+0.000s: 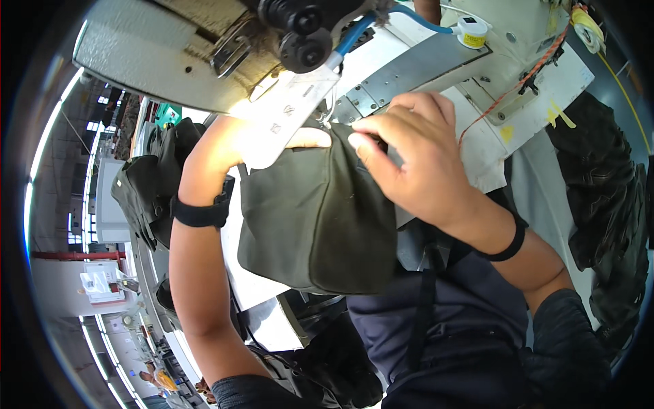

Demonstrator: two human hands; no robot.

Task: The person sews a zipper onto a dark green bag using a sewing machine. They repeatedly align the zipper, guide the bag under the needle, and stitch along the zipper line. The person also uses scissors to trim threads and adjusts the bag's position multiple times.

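Observation:
An olive-green fabric piece (293, 218), shaped like a bag panel with a seam down it, hangs from the sewing machine's needle area (328, 117). My left hand (228, 140) holds its upper edge, thumb stretched across the cloth under the machine's lamp and white plate (286, 112); the other fingers are hidden. My right hand (415, 163) is at the fabric's upper right corner, index finger and thumb closed on the edge beside the needle, the other fingers curled. The machine head (157, 54) overhangs both hands.
The metal machine bed (429, 68) carries a small white container (471, 33) and an orange cord (518, 82). Dark garments (593, 191) are piled at the right. More dark green pieces (146, 191) lie at the left. A co-worker in yellow (162, 379) is at a distant station, lower left.

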